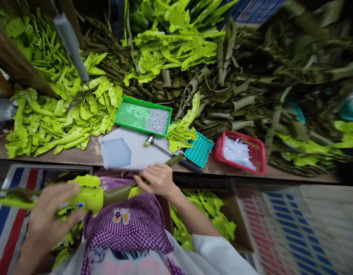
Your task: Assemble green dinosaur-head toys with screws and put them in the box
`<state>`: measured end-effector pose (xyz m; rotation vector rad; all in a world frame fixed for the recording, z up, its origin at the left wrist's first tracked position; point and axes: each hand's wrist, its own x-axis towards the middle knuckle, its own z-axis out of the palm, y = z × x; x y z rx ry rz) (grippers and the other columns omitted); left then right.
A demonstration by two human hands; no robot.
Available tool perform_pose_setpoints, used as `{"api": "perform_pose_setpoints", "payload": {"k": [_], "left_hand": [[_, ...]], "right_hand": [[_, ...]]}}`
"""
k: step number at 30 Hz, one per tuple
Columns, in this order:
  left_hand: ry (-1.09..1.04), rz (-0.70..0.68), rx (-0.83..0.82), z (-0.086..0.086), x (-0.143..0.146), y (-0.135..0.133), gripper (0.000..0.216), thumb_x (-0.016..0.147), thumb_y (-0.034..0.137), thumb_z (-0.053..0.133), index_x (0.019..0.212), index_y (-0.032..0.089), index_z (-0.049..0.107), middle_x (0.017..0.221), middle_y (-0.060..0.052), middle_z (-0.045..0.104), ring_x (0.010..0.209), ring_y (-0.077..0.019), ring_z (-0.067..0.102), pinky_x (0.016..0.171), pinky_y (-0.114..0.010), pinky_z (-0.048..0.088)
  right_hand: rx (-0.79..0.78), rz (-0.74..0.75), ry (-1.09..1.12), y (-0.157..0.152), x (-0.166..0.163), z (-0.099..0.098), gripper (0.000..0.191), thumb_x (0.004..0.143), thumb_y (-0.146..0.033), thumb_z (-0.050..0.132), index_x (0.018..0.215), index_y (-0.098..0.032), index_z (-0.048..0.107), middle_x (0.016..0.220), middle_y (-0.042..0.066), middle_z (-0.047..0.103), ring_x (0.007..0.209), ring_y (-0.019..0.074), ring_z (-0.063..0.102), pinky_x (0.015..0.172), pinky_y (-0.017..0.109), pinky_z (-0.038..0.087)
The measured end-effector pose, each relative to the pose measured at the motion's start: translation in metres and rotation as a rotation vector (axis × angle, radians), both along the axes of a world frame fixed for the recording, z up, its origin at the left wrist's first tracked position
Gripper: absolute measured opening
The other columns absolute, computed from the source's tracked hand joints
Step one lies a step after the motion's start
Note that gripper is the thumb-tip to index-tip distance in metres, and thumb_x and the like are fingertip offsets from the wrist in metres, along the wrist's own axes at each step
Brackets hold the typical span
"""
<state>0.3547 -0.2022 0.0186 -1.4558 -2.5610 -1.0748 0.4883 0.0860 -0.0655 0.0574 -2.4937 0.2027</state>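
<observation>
Across my lap lies a long lime-green plastic piece [91, 194], joined with or overlapping an olive plastic strip [117, 194]. My left hand [51, 214] is at its left part, blurred by motion, thumb and fingers curved around it. A small blue-and-white mark shows near my thumb. My right hand [157, 179] is closed on the olive strip at its right end, which sticks out past my fingers. Just beyond that hand, a hammer [161, 147] with a metal head and dark handle lies over a white board [136, 147].
On the bench stand a green tray [119, 123] of small metal bits, a teal studded tray [199, 149] and a red basket [264, 156] of white pieces. Lime-green parts [64, 118] and olive parts [251, 84] heap up behind. A cardboard box [241, 229] of lime-green parts sits below.
</observation>
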Motion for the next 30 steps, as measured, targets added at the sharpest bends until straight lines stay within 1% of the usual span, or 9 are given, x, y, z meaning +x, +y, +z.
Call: {"api": "perform_pose_setpoints", "payload": {"k": [2, 4, 6, 8, 12, 16, 20, 23, 30], "left_hand": [[-0.034, 0.063, -0.254, -0.002, -0.022, 0.010, 0.060, 0.073, 0.049, 0.070, 0.127, 0.027, 0.057, 0.126, -0.008, 0.063, 0.111, -0.0306, 0.060, 0.097, -0.044, 0.045], [-0.285, -0.007, -0.510, -0.017, -0.039, 0.021, 0.062, 0.074, 0.057, 0.064, 0.126, 0.024, 0.059, 0.120, -0.007, 0.066, 0.103, -0.0301, 0.065, 0.089, -0.040, 0.050], [-0.515, -0.039, -0.624, -0.038, -0.048, 0.023, 0.058, 0.073, 0.059, 0.063, 0.118, 0.022, 0.064, 0.110, -0.006, 0.071, 0.095, -0.0283, 0.067, 0.082, -0.034, 0.052], [-0.633, 0.029, -0.602, -0.058, -0.049, 0.015, 0.057, 0.069, 0.059, 0.066, 0.110, 0.020, 0.068, 0.107, -0.006, 0.072, 0.094, -0.0284, 0.067, 0.081, -0.032, 0.052], [-0.792, 0.270, -0.470, -0.098, -0.041, -0.010, 0.059, 0.064, 0.061, 0.068, 0.103, 0.017, 0.070, 0.101, -0.009, 0.073, 0.092, -0.0292, 0.068, 0.078, -0.033, 0.053], [-0.963, 0.410, -0.384, -0.123, -0.035, -0.015, 0.063, 0.060, 0.064, 0.070, 0.100, 0.014, 0.070, 0.099, -0.012, 0.073, 0.091, -0.0299, 0.067, 0.075, -0.033, 0.054], [-1.028, 0.474, -0.331, -0.124, -0.032, -0.016, 0.065, 0.059, 0.065, 0.071, 0.100, 0.014, 0.069, 0.100, -0.012, 0.072, 0.092, -0.0295, 0.067, 0.075, -0.032, 0.053], [-1.055, 0.513, -0.325, -0.117, -0.030, -0.018, 0.067, 0.060, 0.065, 0.070, 0.102, 0.014, 0.067, 0.097, -0.011, 0.072, 0.089, -0.0283, 0.067, 0.072, -0.031, 0.052], [-1.027, 0.467, -0.363, -0.110, -0.027, -0.016, 0.062, 0.066, 0.066, 0.065, 0.100, 0.014, 0.067, 0.097, -0.010, 0.072, 0.091, -0.0276, 0.066, 0.074, -0.031, 0.050]], "right_hand": [[0.012, 0.061, -0.061, -0.003, -0.009, -0.001, 0.043, 0.088, -0.036, 0.052, 0.048, -0.019, 0.055, 0.043, -0.003, 0.053, 0.043, 0.0074, 0.043, 0.052, 0.028, 0.024], [0.013, 0.086, -0.126, -0.002, -0.018, -0.003, 0.045, 0.090, -0.037, 0.049, 0.049, -0.019, 0.057, 0.044, -0.003, 0.053, 0.045, 0.0081, 0.045, 0.053, 0.028, 0.025], [-0.006, 0.089, -0.126, 0.007, -0.018, -0.006, 0.038, 0.090, -0.040, 0.049, 0.063, -0.019, 0.066, 0.055, 0.000, 0.061, 0.057, 0.0105, 0.053, 0.059, 0.027, 0.031], [-0.066, -0.050, -0.057, 0.023, -0.008, -0.011, 0.030, 0.091, -0.041, 0.049, 0.086, -0.019, 0.070, 0.078, 0.005, 0.069, 0.078, 0.0155, 0.059, 0.071, 0.029, 0.036], [-0.134, -0.610, -0.182, 0.056, 0.015, -0.036, 0.030, 0.093, -0.035, 0.045, 0.108, -0.016, 0.063, 0.102, 0.013, 0.066, 0.096, 0.0245, 0.055, 0.083, 0.036, 0.035], [-0.008, -0.682, -0.493, 0.075, 0.014, -0.060, 0.027, 0.093, -0.031, 0.043, 0.102, -0.014, 0.062, 0.097, 0.012, 0.066, 0.092, 0.0249, 0.053, 0.085, 0.039, 0.028], [0.051, -0.588, -0.501, 0.083, 0.000, -0.059, 0.025, 0.096, -0.028, 0.039, 0.096, -0.017, 0.062, 0.093, 0.009, 0.066, 0.091, 0.0233, 0.053, 0.085, 0.037, 0.026], [0.026, -0.540, -0.439, 0.080, -0.011, -0.045, 0.029, 0.097, -0.029, 0.035, 0.103, -0.015, 0.060, 0.097, 0.011, 0.065, 0.082, 0.0209, 0.055, 0.072, 0.032, 0.029], [-0.293, -0.336, -0.531, 0.021, 0.000, -0.020, 0.030, 0.098, -0.034, 0.031, 0.104, -0.018, 0.057, 0.076, 0.007, 0.069, 0.061, 0.0197, 0.060, 0.054, 0.028, 0.028]]}}
